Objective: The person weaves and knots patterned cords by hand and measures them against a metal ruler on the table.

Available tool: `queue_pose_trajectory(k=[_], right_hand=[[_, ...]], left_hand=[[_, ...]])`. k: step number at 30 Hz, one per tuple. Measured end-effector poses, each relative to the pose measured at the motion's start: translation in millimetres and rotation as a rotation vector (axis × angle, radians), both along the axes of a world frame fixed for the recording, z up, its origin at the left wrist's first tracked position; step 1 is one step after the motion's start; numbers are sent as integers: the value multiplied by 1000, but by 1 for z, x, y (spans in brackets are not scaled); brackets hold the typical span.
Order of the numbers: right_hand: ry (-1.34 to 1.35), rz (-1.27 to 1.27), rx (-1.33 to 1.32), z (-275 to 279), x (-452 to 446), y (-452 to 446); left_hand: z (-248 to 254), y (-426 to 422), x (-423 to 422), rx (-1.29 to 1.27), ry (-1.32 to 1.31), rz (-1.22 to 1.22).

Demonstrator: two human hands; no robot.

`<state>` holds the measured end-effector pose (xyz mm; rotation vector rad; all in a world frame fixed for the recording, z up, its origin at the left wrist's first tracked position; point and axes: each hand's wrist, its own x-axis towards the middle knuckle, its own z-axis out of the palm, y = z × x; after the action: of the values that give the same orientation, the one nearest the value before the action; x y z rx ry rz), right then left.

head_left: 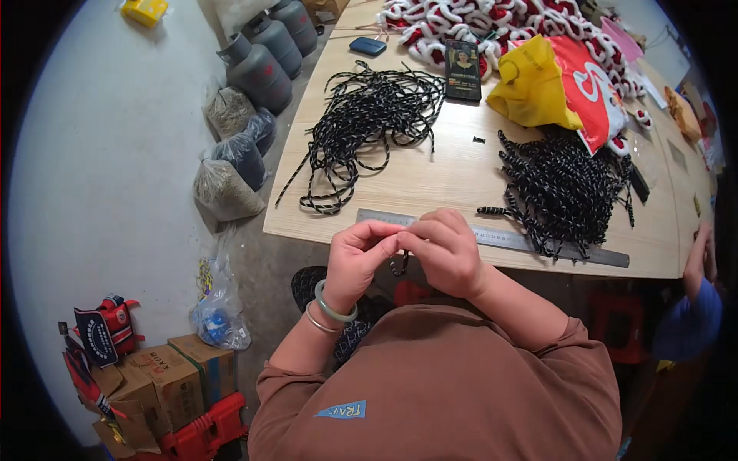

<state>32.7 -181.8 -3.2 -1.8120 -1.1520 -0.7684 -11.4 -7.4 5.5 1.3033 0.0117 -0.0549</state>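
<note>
My left hand (360,257) and my right hand (446,250) meet fingertip to fingertip just off the table's front edge. Both are closed in a pinch on a black cord with white flecks (400,266), whose loop hangs below the fingers; its pinched part is hidden. Behind them a steel ruler (507,237) lies along the edge. Beyond my left hand is a loose heap of long black-and-white cord (369,123). To the right lies a pile of short knotted or coiled cords (565,192), with one coiled piece (494,210) sticking out toward the ruler.
On the wooden table (461,180) are a phone (463,71), a small blue box (368,46), a yellow bag (538,84), a red bag (588,92) and red-and-white fuzzy trim (492,23). Gas cylinders (257,73) and sacks stand left. Another person's arm (697,261) is at right.
</note>
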Motion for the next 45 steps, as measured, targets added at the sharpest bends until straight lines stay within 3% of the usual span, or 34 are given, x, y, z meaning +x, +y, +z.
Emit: queue_pose_trajectory(k=[2, 5, 6, 9, 12, 17, 21, 27, 30, 33, 34, 38, 40, 44, 45], right_hand=[[112, 42, 56, 5, 3, -1], [680, 157, 101, 7, 4, -5], [928, 175, 150, 7, 6, -7], [1773, 591, 561, -6, 15, -11], [2027, 674, 616, -6, 11, -4], [2164, 784, 827, -11, 1, 5], [2082, 680, 616, -13, -11, 11], [1931, 583, 274, -32, -7, 7], [1289, 46, -10, -28, -23, 7], [198, -293, 188, -22, -17, 7], [10, -269, 69, -13, -14, 3], [-215, -102, -113, -3, -4, -3], [-164, -43, -60, 2, 1, -3], [139, 107, -13, 3, 3, -9], [322, 158, 21, 6, 4, -10]], left_hand=[[-1, 3, -2, -40, 11, -76], [-10, 5, 0, 366, -405, -30], [-9, 5, 0, 445, -497, -24], [-3, 4, 0, 685, -792, 34], [8, 2, -1, 886, -1053, 156], [4, 3, -4, 1029, -1108, 310], [-3, -2, 1, 850, -954, 329], [-18, -10, -6, 85, -375, 227], [-15, -6, -4, -50, -281, 212], [-14, -5, -1, -64, -248, 193], [-15, -5, 0, -41, -235, 175], [-10, -5, 1, -60, -111, 77], [-3, -4, 0, -76, -42, 24], [-3, 3, 0, -60, -44, -87], [-5, 4, 1, -30, -97, -91]])
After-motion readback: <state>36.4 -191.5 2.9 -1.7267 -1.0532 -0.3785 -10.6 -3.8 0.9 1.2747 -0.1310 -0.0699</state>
